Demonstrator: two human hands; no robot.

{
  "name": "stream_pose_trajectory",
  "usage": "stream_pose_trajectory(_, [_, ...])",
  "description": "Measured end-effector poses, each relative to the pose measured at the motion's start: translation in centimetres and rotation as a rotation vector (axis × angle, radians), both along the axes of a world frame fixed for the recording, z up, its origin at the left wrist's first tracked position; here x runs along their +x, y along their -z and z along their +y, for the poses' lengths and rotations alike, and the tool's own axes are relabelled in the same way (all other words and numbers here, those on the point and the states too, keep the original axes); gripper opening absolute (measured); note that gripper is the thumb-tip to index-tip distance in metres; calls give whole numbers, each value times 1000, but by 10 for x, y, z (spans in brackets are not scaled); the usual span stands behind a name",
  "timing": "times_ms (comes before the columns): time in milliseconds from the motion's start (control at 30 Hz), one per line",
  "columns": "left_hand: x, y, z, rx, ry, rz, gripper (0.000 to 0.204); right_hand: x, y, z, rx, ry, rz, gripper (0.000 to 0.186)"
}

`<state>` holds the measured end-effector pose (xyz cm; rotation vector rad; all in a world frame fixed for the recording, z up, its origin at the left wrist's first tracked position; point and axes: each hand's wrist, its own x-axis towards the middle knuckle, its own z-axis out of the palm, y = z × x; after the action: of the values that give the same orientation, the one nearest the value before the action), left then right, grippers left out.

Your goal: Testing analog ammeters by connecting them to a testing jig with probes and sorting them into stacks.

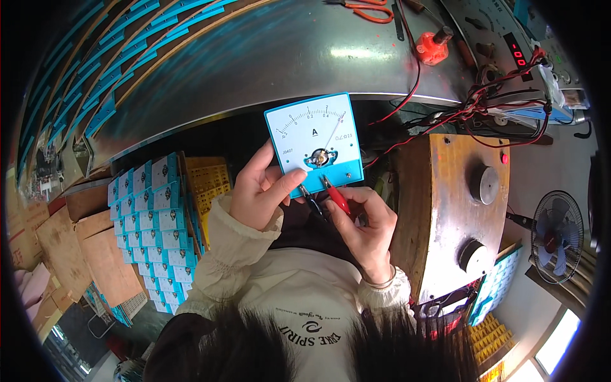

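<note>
The left hand [259,186] is closed on the lower left of a square dial meter [310,132], thumb on its front, and holds it tilted above the lap. The right hand [368,226] has thumb and fingers pinched together on a red clip [337,198]. This clip and a black clip [312,204] reach the meter's lower edge; the depth of their bite cannot be told.

Progress: both clips appear placed, and the needle [333,132] stands toward the upper end of the scale, which suggests a live connection. The cutout [323,158] leaves the mechanism exposed, so closing work appears outstanding. Whether the reading is settled cannot be judged.

Materials: smooth white face, blue rim that looks plastic, glossy clip sleeves. Similar meters [150,219] stand in overlapping rows at left, their cutouts likewise uncovered; whether they have been checked cannot be determined. At right is a wooden box [412,210] with a scuffed metal face and two round knobs [485,184]. Beyond lies a dull, scratched metal bench [254,70], bearing a red bottle [433,48] with a dark cap and orange-handled scissors [372,13].
</note>
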<state>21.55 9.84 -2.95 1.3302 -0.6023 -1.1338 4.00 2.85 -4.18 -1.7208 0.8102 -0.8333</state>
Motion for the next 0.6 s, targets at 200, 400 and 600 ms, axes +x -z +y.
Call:
stream_pose_trajectory(200, [-5, -6, -3, -17, 26, 13, 63, -7, -8, 1, -3, 30, 10, 22])
stream_pose_trajectory(400, [-1, -16, 4, -40, 21, 37, 64, -2, -26, 9, 18, 45, 87, 20])
stream_pose_trajectory(600, [24, -38, 32, -66, -45, 60, 64, 25, -38, 29, -236, 15, 97, 17])
